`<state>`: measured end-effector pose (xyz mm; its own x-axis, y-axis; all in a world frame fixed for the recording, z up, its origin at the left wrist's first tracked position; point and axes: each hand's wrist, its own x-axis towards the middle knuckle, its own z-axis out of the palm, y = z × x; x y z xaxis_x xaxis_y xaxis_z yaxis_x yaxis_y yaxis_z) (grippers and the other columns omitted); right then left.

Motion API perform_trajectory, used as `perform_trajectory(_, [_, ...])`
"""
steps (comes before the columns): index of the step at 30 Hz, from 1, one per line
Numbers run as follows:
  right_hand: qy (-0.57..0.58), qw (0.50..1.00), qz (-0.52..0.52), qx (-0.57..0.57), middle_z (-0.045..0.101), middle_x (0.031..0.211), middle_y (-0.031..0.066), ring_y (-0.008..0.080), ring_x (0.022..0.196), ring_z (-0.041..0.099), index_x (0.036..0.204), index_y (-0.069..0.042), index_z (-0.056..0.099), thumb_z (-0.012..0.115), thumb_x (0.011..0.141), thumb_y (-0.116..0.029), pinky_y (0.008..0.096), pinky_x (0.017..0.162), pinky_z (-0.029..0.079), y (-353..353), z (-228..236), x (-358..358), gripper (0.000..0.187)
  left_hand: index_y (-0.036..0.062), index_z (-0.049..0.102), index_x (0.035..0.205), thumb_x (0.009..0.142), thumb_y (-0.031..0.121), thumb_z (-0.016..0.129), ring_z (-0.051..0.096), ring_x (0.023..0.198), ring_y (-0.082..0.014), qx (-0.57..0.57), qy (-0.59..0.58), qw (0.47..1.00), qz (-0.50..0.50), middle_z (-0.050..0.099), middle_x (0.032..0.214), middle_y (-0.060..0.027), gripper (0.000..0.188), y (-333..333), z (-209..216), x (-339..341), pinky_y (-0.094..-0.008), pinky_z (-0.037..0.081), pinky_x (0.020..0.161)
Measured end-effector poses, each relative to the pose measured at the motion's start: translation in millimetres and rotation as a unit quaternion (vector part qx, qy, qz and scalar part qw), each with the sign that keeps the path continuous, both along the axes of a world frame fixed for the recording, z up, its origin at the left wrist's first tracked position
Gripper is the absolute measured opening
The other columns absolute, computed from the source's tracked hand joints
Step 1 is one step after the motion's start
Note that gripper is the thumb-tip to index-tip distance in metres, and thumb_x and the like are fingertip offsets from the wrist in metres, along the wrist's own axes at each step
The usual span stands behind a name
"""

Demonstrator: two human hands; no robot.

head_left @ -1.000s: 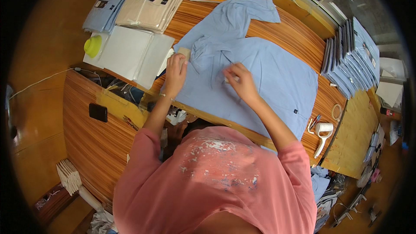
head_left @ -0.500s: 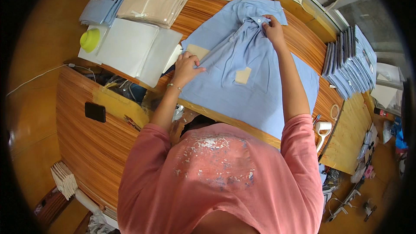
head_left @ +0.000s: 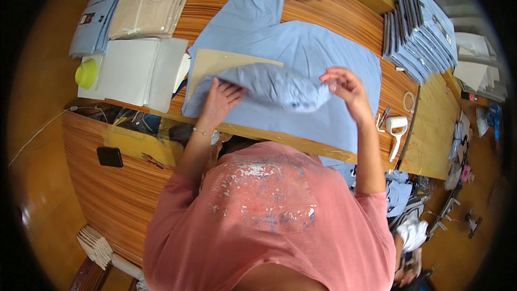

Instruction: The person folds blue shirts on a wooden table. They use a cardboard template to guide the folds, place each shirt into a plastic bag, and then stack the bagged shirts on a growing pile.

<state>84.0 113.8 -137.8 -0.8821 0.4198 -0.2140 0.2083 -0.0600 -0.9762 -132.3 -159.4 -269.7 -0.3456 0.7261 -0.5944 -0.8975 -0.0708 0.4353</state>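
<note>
A light blue shirt (head_left: pixel 334 43) lies spread over the wood-grain table in front of me. A beige card sheet (head_left: pixel 215 60) rests on its left part. Over the card's near side lies a bunched, motion-blurred flap (head_left: pixel 274 86) of the same shirt. My left hand (head_left: pixel 222 99) is at the flap's left end, palm up, with its fingers stretched along the cloth edge. At the flap's right end, my right hand (head_left: pixel 349 90) has its fingers bent and apart, close to the cloth. Whether it touches the cloth is unclear.
Packed garments (head_left: pixel 145 8), white sheets (head_left: pixel 129 67) and a yellow-green round object (head_left: pixel 85 73) stand at the left. Folded blue shirts (head_left: pixel 420 35) are stacked at the right, above a white-handled roller (head_left: pixel 397 129). A phone (head_left: pixel 110 157) lies lower left.
The shirt's upper part has been brought toward me into a bunched flap, and the large beige card now shows. My right hand has come down from the far end. The view has shifted.
</note>
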Motion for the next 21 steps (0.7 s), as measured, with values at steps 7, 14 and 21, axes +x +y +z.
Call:
perform_trajectory(7, [-0.193, 0.959, -0.143, 0.147, 0.058, 0.100, 0.0053, 0.0149, 0.075, 0.055, 0.119, -0.006, 0.054, 0.068, 0.074, -0.009, 0.0299, 0.065, 0.046, -60, -108, 74, 0.046, 0.0034, 0.041, 0.127, 0.088, 0.025, 0.054, 0.043, 0.122, -0.0273, -0.013, -0.003, 0.996, 0.087, 0.049, 0.128, -0.0106, 0.046, 4, 8, 9, -0.0442, 0.032, 0.103])
perform_trajectory(14, [-0.116, 0.975, -0.189, 0.017, 0.048, 0.082, -0.0023, 0.0066, 0.070, 0.044, 0.110, -0.008, 0.054, 0.064, 0.076, 0.004, 0.0192, 0.060, 0.038, -37, -79, 75, 0.038, 0.0036, 0.044, 0.122, 0.090, 0.021, 0.050, 0.045, 0.119, -0.0271, -0.026, -0.005, 0.997, 0.075, 0.049, 0.126, -0.0133, 0.036, -27, -3, 5, -0.0449, 0.035, 0.101])
perform_trajectory(21, [-0.200, 0.958, -0.197, 0.057, 0.052, 0.081, 0.0030, 0.0123, 0.073, 0.050, 0.114, -0.008, 0.055, 0.070, 0.069, 0.001, 0.0267, 0.066, 0.043, -23, -102, 97, 0.048, 0.0019, 0.040, 0.123, 0.092, 0.023, 0.048, 0.048, 0.112, -0.0306, -0.091, 0.025, 0.995, 0.042, 0.047, 0.123, -0.0155, 0.038, -49, 16, 5, -0.0479, 0.037, 0.099])
